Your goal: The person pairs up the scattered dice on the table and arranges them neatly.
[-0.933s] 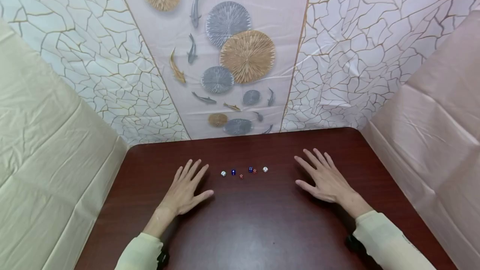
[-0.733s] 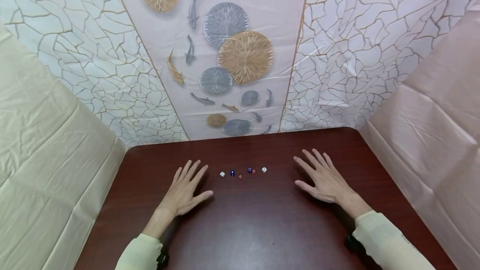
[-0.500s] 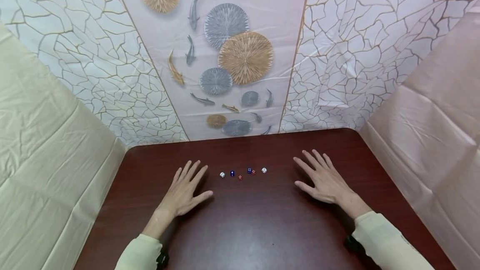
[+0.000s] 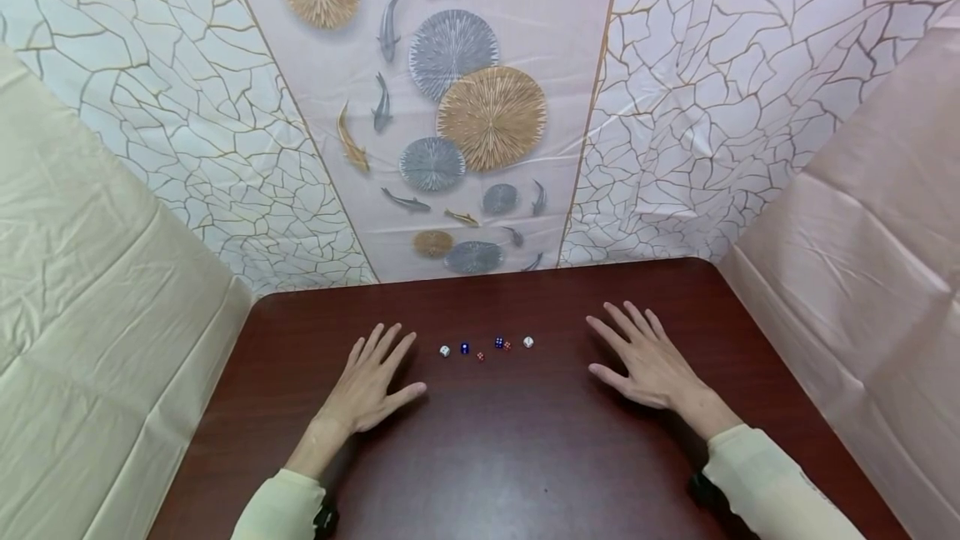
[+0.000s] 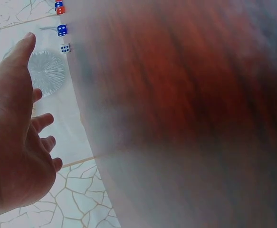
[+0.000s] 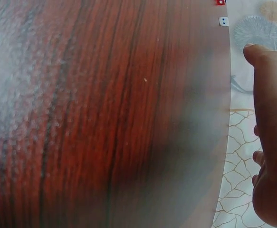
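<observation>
L hand (image 4: pixel 367 383) & R hand (image 4: pixel 651 369) well apart, fingers straight & spread; can't tell if either touches the table (image 4: pixel 480 465). Rough row btwn them, nearer L hand than R. Going L hand to R hand: 1st white die (image 4: pixel 445 351), 1st blue die (image 4: pixel 465 348), 1st red die (image 4: pixel 481 357), 2nd blue die (image 4: pixel 498 342) w/ 2nd red die (image 4: pixel 507 346) just beside it, then 2nd white die (image 4: pixel 528 342). Tot 6 dice: 2 white, 2 blue, 2 red.
</observation>
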Tool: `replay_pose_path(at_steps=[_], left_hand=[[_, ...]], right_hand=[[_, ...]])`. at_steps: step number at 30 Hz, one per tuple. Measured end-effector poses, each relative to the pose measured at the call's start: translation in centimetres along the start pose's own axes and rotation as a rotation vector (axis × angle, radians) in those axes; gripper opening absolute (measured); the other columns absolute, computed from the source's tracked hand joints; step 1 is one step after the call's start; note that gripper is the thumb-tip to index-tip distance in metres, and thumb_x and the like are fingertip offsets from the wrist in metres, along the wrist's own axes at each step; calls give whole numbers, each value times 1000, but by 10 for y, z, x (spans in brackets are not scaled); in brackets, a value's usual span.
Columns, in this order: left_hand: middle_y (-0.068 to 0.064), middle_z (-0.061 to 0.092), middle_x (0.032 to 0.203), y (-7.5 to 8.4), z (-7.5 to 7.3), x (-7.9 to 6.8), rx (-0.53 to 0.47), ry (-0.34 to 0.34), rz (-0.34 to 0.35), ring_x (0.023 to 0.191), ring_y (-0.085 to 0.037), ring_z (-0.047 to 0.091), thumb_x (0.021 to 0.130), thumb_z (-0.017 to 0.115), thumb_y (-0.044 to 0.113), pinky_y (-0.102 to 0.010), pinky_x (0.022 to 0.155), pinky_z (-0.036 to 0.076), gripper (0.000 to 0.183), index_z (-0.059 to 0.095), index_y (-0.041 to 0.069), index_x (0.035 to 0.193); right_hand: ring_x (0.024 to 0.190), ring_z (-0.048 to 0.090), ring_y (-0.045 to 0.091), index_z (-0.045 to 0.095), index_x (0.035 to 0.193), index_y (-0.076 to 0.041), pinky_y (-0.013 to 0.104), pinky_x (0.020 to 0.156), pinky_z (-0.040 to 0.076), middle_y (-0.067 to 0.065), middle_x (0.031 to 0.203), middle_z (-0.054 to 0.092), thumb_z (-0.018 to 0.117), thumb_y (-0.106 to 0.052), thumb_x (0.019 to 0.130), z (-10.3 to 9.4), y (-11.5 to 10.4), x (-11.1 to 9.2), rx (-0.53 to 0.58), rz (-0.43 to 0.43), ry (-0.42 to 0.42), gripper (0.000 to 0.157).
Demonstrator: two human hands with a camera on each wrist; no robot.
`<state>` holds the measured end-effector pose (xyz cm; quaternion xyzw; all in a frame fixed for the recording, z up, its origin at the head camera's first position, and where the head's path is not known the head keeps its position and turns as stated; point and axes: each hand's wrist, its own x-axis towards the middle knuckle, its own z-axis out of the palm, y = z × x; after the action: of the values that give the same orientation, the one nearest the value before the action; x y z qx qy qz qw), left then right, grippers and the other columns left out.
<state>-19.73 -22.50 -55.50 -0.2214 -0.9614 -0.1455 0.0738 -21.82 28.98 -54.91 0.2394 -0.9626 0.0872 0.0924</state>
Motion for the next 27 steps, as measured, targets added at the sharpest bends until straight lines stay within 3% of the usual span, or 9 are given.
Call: replay_pose_path(at_steps=[17,27], left_hand=[[-20,38,183,1,0,0,-43,-21,-23,171,-51,30,109,66,59,-76,134,28,84,37,20,177],[-19,39,183,2,-1,2,-47,-15,-26,172,-51,30,109,67,58,-79,133,25,83,39,20,177]], right_hand=[[169,31,53,48,172,-23,76,133,24,20,181,41,72,-60,104,0,-3,2,9,-19,36,81],[171,28,52,44,174,-24,75,135,23,19,183,38,70,-61,105,-3,-6,7,-1,-5,-3,82]])
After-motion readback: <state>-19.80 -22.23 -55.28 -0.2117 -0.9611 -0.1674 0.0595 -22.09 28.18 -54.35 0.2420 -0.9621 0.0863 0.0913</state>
